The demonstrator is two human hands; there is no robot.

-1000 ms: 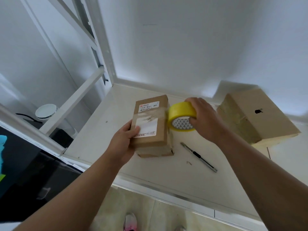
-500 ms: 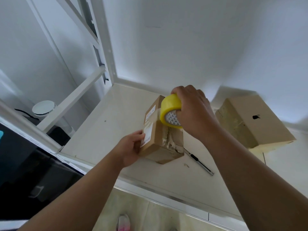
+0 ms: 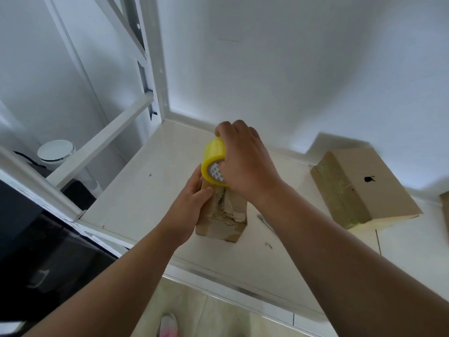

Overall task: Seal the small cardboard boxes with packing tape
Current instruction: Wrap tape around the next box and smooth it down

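As it stands upright, small box (image 3: 220, 223) torn, creased, yellow tape roll (image 3: 213, 163) atop.

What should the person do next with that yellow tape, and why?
Probably draw the tape roll toward the body, along the torn seam of the small box. The right hand holds the roll at the box's far top edge, the left hand steadies the box's side, and the ragged seam looks uncovered.

Bright, soft daylight; pale glow on the wall (image 3: 267, 69) beyond the right hand (image 3: 245, 161). Soft shadows, no glare. Wide-angle bending at edges; slight blur overall.
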